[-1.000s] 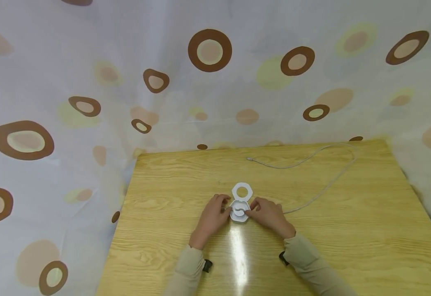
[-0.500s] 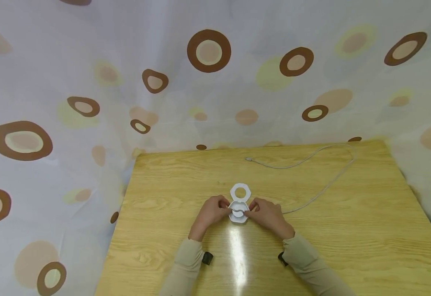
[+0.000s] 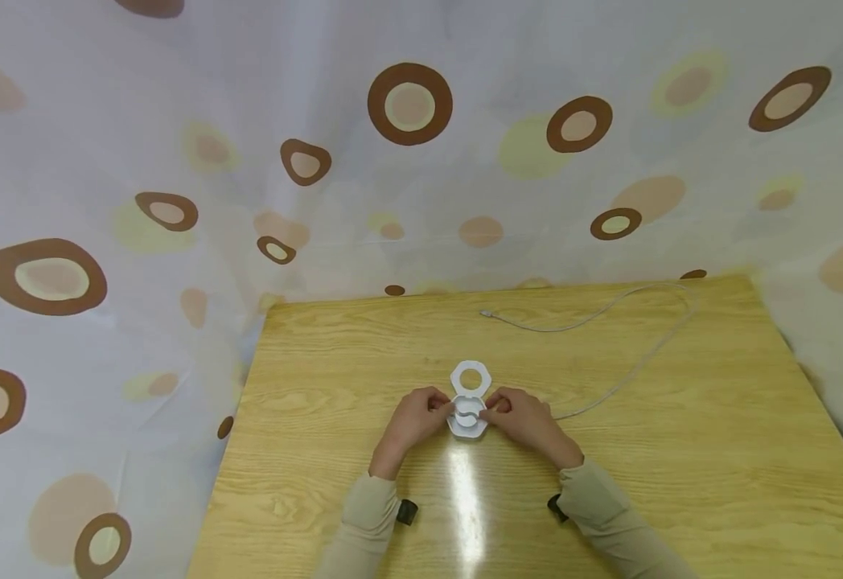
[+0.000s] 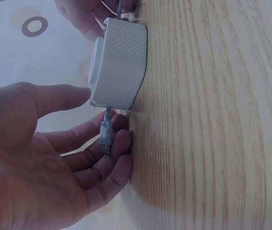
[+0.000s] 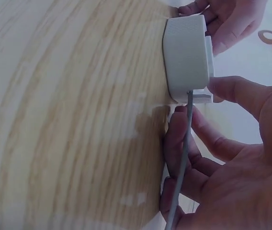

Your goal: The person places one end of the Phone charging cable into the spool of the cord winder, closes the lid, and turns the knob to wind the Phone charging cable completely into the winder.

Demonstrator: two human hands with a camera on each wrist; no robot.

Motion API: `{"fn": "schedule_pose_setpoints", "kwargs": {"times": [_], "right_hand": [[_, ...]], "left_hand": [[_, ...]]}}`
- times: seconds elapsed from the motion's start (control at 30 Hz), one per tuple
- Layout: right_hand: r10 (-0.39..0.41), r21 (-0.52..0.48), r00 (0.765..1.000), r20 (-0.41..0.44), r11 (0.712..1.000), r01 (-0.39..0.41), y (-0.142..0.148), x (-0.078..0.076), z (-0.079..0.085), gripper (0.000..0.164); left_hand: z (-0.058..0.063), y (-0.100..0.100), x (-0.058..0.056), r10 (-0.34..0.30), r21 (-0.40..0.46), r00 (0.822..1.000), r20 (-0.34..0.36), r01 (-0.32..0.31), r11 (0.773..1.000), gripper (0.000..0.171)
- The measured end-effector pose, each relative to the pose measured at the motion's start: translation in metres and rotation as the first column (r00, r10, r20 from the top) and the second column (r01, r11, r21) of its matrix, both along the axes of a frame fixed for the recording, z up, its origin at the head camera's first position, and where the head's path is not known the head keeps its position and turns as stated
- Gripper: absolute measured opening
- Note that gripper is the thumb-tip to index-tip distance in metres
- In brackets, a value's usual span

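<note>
A white hexagonal cable winder case (image 3: 468, 431) sits on the wooden table, its ring-shaped lid (image 3: 455, 380) flipped back away from me. An S-shaped divider shows inside it. My left hand (image 3: 414, 420) grips the case's left side, thumb at the upper edge and fingers behind. In the left wrist view, a short cable end with a metal-tipped plug (image 4: 106, 133) sticks out of the case beside those fingers. On the opposite side my right hand (image 3: 528, 421) holds the case with thumb and fingers. The grey-white cable (image 5: 186, 143) leaves the case there, passing in front of the right fingers.
The cable's long part (image 3: 635, 371) loops across the table's right half to a plug (image 3: 487, 313) near the back edge. A patterned white sheet (image 3: 392, 201) rises behind and at both sides of the wooden table (image 3: 320, 362).
Both hands stay at the sides of the case with barely any movement. The whole head view shifts slightly.
</note>
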State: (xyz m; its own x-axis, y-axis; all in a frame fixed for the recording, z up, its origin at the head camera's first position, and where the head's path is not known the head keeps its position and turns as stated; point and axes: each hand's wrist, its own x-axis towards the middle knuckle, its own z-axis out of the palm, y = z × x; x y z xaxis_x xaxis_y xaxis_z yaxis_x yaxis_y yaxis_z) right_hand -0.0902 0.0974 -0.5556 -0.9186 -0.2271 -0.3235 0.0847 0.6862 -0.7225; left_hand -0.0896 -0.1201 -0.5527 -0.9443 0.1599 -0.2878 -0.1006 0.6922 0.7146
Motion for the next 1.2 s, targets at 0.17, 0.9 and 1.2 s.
{"fn": "schedule_pose_setpoints", "kwargs": {"times": [0.17, 0.9, 1.2], "right_hand": [[0.002, -0.043, 1.0, 0.0, 0.999, -0.002, 0.002, -0.002, 0.001, 0.043], [-0.103, -0.339, 0.991, 0.079, 0.933, 0.124, -0.005, -0.015, -0.006, 0.066], [-0.104, -0.387, 0.988, 0.11, 0.911, 0.139, -0.005, -0.017, -0.007, 0.063]], "left_hand": [[0.004, 0.001, 0.002, 0.058, -0.099, 0.989, -0.135, -0.072, 0.992, 0.024], [-0.007, 0.008, -0.009, 0.107, 0.17, 0.988, -0.114, -0.087, 0.982, 0.049], [-0.008, 0.012, -0.012, 0.1, 0.163, 0.989, -0.107, -0.081, 0.983, 0.049]]}}
